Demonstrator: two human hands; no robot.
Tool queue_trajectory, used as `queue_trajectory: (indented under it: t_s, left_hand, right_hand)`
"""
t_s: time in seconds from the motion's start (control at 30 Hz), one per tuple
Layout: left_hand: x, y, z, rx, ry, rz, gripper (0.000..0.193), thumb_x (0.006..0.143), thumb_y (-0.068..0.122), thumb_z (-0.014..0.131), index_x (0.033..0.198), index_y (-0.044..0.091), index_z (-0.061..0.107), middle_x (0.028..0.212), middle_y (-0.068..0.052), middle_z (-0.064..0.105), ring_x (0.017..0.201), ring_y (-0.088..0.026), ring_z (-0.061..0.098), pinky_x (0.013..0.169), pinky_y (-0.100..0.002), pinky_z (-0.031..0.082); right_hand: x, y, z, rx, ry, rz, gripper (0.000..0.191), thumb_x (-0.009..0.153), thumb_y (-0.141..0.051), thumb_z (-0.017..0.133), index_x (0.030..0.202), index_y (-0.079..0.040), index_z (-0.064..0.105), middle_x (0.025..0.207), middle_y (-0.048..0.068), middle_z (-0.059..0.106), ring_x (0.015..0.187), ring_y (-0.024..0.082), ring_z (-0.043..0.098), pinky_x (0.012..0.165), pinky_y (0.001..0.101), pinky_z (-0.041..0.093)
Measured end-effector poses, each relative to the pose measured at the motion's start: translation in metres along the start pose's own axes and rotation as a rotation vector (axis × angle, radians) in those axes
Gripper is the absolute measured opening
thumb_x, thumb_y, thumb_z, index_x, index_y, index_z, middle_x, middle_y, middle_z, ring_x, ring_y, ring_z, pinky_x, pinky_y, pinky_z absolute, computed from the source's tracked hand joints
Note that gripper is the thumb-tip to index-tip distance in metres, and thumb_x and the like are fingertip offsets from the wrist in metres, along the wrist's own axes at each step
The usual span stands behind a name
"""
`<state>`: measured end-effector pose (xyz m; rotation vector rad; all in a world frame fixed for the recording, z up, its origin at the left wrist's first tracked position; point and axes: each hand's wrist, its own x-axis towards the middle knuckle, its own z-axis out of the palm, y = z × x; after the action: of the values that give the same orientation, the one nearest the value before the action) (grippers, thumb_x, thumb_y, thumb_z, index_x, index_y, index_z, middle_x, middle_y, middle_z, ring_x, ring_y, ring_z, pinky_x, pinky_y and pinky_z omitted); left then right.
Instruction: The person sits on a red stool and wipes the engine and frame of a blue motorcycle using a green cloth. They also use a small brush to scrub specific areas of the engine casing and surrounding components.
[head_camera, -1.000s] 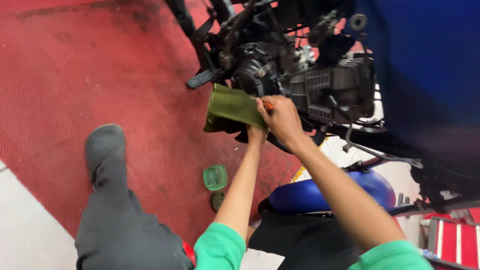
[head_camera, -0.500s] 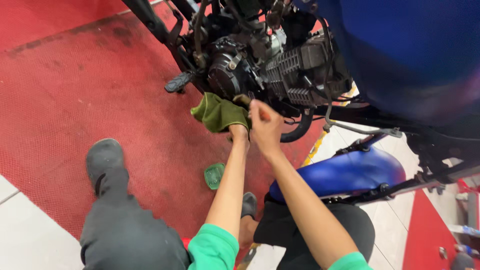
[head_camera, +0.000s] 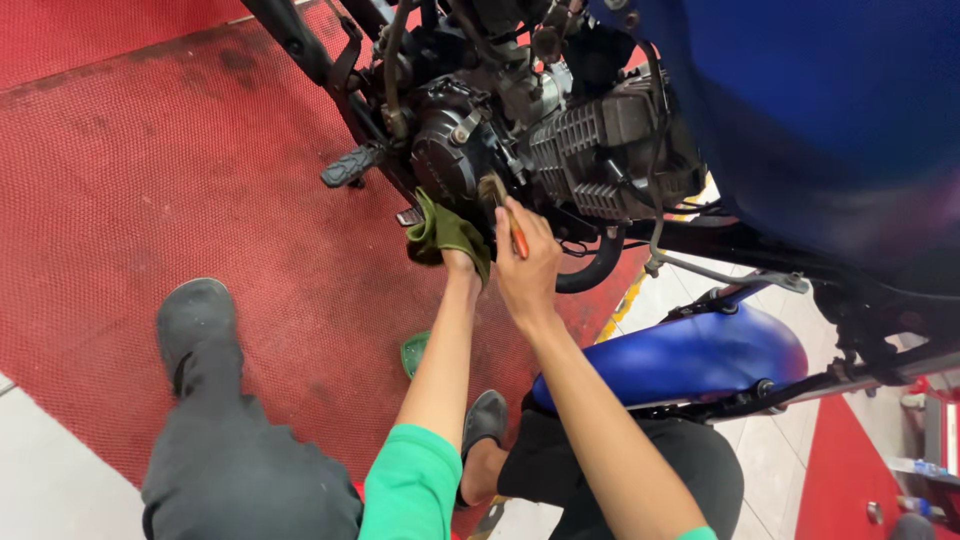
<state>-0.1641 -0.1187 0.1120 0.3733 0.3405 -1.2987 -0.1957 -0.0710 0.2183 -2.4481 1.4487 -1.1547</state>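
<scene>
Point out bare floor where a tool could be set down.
Free: the red mat left of the footpeg, above the grey shoe. Crowded: under the engine, where left hand, green rag and right hand meet.

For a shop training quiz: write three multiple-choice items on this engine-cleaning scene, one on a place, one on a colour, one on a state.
1. Where is the rag?
A. on the floor
B. pressed by the left hand against the engine
C. on the fender

2. What colour is the brush handle?
A. orange
B. white
C. black

3. How is the right hand?
A. open and empty
B. flat on the mat
C. closed on the brush

Key: 1 B, the rag sits bunched under the engine cover; 2 A, orange shows above the fingers; 3 C, fingers wrap the handle, bristles at the engine.
</scene>
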Motion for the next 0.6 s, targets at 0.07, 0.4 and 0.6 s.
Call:
queue_trajectory:
  t_s: [0.07,0.4,0.6]
  left_hand:
    - [0.012,0.004,-0.002,-0.059,0.008,-0.041,0.026,0.101,0.036,0.049,0.104,0.015,0.064,0.096,0.004,0.066,0.087,-0.011,0.063,0.079,-0.027,0.054]
    - [0.017,-0.02,-0.019,0.14,0.111,0.002,0.027,0.103,0.039,0.052,0.092,0.014,0.057,0.081,0.002,0.055,0.07,-0.014,0.052,0.06,-0.032,0.044]
    - [0.005,-0.014,-0.032,0.085,0.039,-0.166,0.022,0.101,0.034,0.055,0.098,0.013,0.058,0.084,-0.001,0.057,0.072,-0.017,0.053,0.061,-0.034,0.045]
  right_hand:
    - [0.019,0.004,0.005,0.01,-0.023,-0.022,0.027,0.102,-0.013,0.065,0.121,0.005,0.069,0.111,0.021,0.072,0.101,0.035,0.069,0.089,0.0398,0.054]
    - [0.099,0.001,0.012,-0.132,-0.303,-0.098,0.028,0.102,-0.018,0.064,0.088,0.006,0.07,0.082,0.029,0.067,0.077,0.046,0.066,0.068,0.0473,0.052]
    - [0.09,0.014,0.0,-0.053,-0.297,-0.065,0.025,0.1,-0.02,0.067,0.104,0.003,0.076,0.083,0.023,0.073,0.075,0.032,0.074,0.067,0.0364,0.056]
